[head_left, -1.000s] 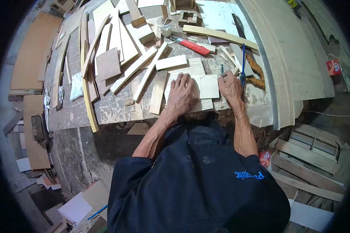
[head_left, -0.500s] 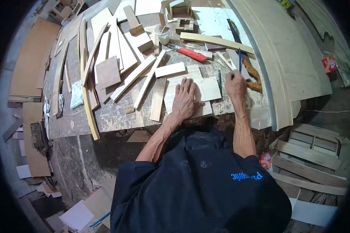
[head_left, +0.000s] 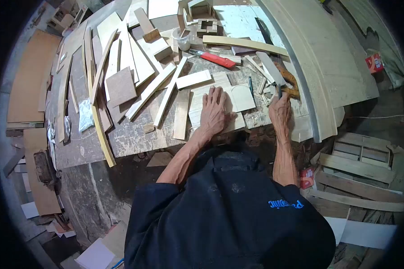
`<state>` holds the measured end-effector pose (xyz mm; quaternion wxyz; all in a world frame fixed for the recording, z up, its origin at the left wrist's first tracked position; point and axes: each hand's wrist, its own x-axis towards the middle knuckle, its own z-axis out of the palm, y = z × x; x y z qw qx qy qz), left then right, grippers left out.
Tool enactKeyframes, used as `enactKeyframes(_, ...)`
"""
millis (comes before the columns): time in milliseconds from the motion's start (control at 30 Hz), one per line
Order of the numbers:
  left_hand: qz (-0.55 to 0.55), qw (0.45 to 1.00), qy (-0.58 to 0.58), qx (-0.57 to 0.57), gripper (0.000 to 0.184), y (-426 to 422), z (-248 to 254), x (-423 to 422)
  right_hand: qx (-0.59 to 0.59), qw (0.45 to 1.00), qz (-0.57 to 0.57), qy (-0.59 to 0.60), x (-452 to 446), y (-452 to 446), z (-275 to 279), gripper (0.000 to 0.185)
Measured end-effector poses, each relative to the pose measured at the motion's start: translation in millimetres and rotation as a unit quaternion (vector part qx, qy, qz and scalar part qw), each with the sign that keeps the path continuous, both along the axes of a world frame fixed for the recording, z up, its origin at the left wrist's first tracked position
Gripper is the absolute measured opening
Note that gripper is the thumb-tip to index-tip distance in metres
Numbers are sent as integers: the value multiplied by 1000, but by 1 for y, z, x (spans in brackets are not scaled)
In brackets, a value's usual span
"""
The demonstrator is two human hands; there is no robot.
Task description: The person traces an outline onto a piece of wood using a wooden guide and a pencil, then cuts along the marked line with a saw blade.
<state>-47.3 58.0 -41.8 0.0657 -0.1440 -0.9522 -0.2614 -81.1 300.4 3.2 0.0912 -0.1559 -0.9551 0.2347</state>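
Head view: straight-grained pale board (head_left: 196, 109) and smooth panel (head_left: 243, 98) with arched outline. I cannot read the blue lettering (head_left: 286, 204) on the dark cloth shirt (head_left: 229, 219). The board lies under the flat, ungrasping left hand (head_left: 214, 112), the panel just beside; the right hand (head_left: 280, 112) curls near the curved saw handle (head_left: 292, 92), its grasp unclear.

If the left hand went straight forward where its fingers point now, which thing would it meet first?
Most likely the right end of the pale block, which lies just ahead of the left hand. Depth is unclear from this one view, so some fingers may pass beside it.
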Motion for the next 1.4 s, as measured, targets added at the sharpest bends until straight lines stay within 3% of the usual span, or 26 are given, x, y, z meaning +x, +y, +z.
enactKeyframes(33,0,1000,-24,1,84,1,5,-1,-3,999,-15,40,2,-2,-5,29)
enactKeyframes(133,-7,1000,-9,2,84,1,4,-4,-103,993,59,15,20,-9,20,27)
enactKeyframes(167,-9,1000,-18,15,84,2,5,-3,-219,974,60,-8,23,-5,5,22)
enactKeyframes(300,-8,1000,5,2,84,3,-7,-6,-282,949,115,-78,62,-29,16,17)
enactKeyframes(400,-10,1000,-1,-1,83,5,-4,-8,-240,954,162,-79,90,-32,-4,31)
enactKeyframes(600,24,998,13,50,73,8,-5,-10,-354,912,147,-149,107,-42,10,54)
enactKeyframes(733,47,997,44,36,60,14,-6,-13,-327,919,182,-123,111,-40,10,59)
enactKeyframes(767,58,994,94,22,53,17,-8,-13,-252,938,223,-86,112,-29,-28,60)
enactKeyframes(900,83,989,126,7,46,23,-6,-19,-338,909,224,-93,120,-31,-16,56)
enactKeyframes(1033,117,979,165,-14,35,32,-7,-26,-349,910,183,-130,124,-30,4,51)
enactKeyframes(1167,142,982,122,-30,60,37,-12,-27,-278,933,198,-108,125,-21,3,50)
enactKeyframes(1300,169,978,111,-39,55,45,-10,-28,-174,948,266,15,126,-13,-16,52)
enactKeyframes(1400,191,977,94,-30,51,46,-10,-33,-191,946,256,-52,129,-10,-21,52)
